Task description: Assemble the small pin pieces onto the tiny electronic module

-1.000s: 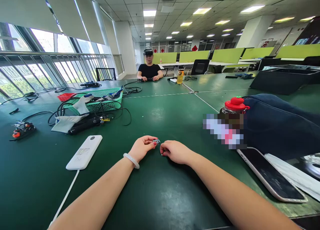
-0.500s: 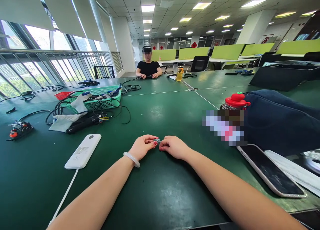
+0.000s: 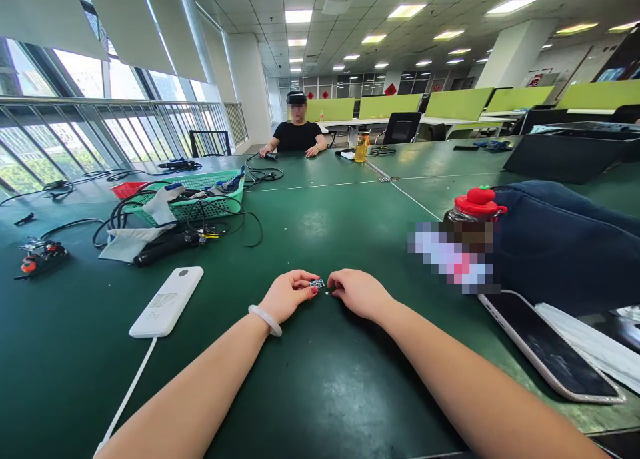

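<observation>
Between the thumb and fingers of my left hand (image 3: pixel 293 291) is a small dark circuit board (image 3: pixel 317 284) with white markings. A pale bracelet (image 3: pixel 266 320) circles that wrist. Just right of the board, my right hand (image 3: pixel 360 292) is closed in a pinch, its fingertips a short gap from the board. A tiny white piece (image 3: pixel 327 293) shows at those fingertips, too small to name. Both hands are low over the green table (image 3: pixel 310 359).
To the left lies a white power bank (image 3: pixel 167 302) with a cable. Beyond it, a green basket (image 3: pixel 210 207) holds cables and gloves. A phone (image 3: pixel 547 342), dark blue bag (image 3: pixel 565 246) and red-lidded bottle (image 3: pixel 477 212) are at right. Across the table sits a person (image 3: pixel 299 134).
My right hand has drawn slightly right, widening the gap to the circuit board. More of the board shows now. The person opposite has moved their hands apart.
</observation>
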Demonstrator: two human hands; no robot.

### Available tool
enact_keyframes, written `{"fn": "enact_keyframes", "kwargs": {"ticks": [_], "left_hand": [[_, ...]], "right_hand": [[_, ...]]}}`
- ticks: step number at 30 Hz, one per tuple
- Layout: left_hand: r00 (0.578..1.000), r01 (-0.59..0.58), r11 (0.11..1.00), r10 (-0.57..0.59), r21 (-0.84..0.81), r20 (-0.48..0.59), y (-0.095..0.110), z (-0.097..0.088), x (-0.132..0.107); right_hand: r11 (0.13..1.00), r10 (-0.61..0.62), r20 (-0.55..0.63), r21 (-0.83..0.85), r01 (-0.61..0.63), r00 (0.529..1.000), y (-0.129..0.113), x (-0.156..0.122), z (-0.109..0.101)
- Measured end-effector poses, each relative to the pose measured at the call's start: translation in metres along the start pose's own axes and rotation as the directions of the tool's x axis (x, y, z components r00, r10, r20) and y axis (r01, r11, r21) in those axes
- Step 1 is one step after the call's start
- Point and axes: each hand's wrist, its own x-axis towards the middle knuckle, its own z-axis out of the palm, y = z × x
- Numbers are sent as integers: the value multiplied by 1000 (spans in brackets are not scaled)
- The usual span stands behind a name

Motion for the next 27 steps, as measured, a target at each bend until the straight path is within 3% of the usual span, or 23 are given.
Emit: {"fn": "enact_keyframes", "kwargs": {"ticks": [7,14,27], "left_hand": [[1000,8,1000,-8,22,-4,3,2,-1],[1000,-12,999,11,52,7,2,2,-2],[1000,-10,998,9,61,19,1,3,-2]], "right_hand": [[989,86,23,-124,-83,996,-5,4,4],[984,149,-158,-72,-162,976,7,4,0],[975,186,-102,-103,-197,977,16,10,8]]}}
